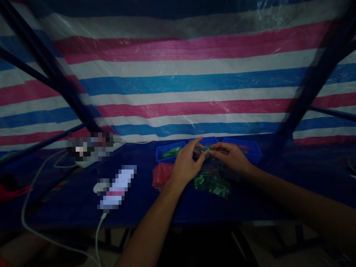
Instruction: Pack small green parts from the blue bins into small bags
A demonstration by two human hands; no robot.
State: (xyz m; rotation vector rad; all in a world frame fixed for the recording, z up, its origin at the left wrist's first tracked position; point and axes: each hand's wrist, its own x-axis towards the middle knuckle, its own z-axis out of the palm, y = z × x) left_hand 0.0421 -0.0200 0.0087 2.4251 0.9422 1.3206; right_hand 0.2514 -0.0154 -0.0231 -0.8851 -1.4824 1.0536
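Observation:
My left hand [187, 162] and my right hand [234, 156] meet above the blue table, fingertips pinched close together. Between them is something small and pale green, too dark and blurred to name. Below the hands lie several small clear packets [211, 182] with a green tint and thin pale pieces inside. A stack of red plastic bags [161, 174] sits just left of my left wrist. Behind my hands stand three blue bins: the left bin [160, 155] holds green packets, the middle bin [207, 141] is partly hidden by my fingers, and the right bin [254, 150] holds something dim.
On the left of the table [155, 207] lies a blurred phone [119, 187] with a white cable [97, 233], beside a round white object [101, 186]. Farther back is a white power strip [89, 159]. Dark frame posts [308, 81] and a striped tarp [183, 81] rise behind.

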